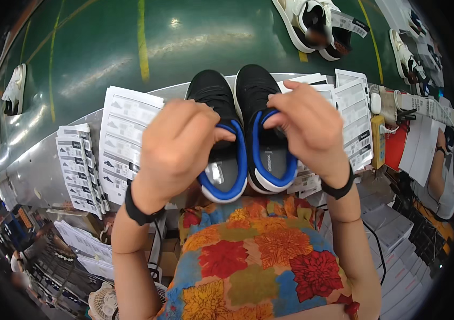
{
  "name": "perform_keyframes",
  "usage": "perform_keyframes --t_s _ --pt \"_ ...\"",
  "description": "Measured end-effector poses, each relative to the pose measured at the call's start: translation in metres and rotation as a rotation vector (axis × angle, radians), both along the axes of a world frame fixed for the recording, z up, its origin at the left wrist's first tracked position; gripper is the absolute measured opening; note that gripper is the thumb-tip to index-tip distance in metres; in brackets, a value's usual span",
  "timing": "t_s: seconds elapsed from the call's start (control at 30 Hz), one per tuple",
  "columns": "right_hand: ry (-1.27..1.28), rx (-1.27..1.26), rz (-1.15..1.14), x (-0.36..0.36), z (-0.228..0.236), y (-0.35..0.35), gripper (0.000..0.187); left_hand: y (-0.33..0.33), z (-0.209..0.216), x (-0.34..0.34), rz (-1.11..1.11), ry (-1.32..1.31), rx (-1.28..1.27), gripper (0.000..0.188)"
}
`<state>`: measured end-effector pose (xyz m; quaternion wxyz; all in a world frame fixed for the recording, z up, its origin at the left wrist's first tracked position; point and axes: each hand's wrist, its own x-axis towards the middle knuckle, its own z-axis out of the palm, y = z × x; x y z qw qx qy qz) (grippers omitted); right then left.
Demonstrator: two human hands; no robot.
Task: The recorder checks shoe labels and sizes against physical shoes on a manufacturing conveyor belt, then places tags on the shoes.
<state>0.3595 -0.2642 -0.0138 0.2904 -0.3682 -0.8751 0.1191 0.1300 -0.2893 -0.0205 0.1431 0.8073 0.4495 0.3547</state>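
A pair of black shoes with blue collar linings and white heel edges stands side by side, toes pointing away from me. My left hand point(176, 146) is closed at the tongue and collar of the left shoe point(207, 88), its thumb reaching into the opening. At the right shoe point(253, 85), my right hand point(312, 122) pinches the tongue edge between thumb and fingers. A small pale sticker shows on the left shoe's grey insole point(215, 173). My knuckles hide part of the left shoe's side.
Sheets of printed labels point(120, 144) lie left of the shoes, with a folded label stack point(78, 170) farther left. More label sheets point(356, 122) are at the right. Beyond the metal ledge point(40, 170) runs a green surface point(99, 48) carrying white-and-black shoes point(296, 21). A co-worker's arm point(437, 165) appears far right.
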Motion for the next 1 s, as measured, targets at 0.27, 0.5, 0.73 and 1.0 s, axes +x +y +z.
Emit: perform_keyframes --t_s 0.27,0.5,0.73,1.0 --pt "0.197 -0.779 -0.036 -0.007 0.026 0.046 0.015 0.040 0.040 -0.005 0.057 -0.211 -0.574 0.013" --pt "0.344 -0.966 0.050 -0.003 0.013 0.060 0.020 0.049 0.035 -0.008 0.095 -0.380 -0.816 0.017" --pt "0.299 -0.902 0.060 -0.004 0.012 0.063 0.022 0.054 0.035 -0.009 0.133 -0.355 -0.901 0.017" --pt "0.258 -0.719 -0.035 -0.010 0.024 0.049 0.016 0.046 0.041 -0.002 0.169 -0.271 -0.720 0.014"
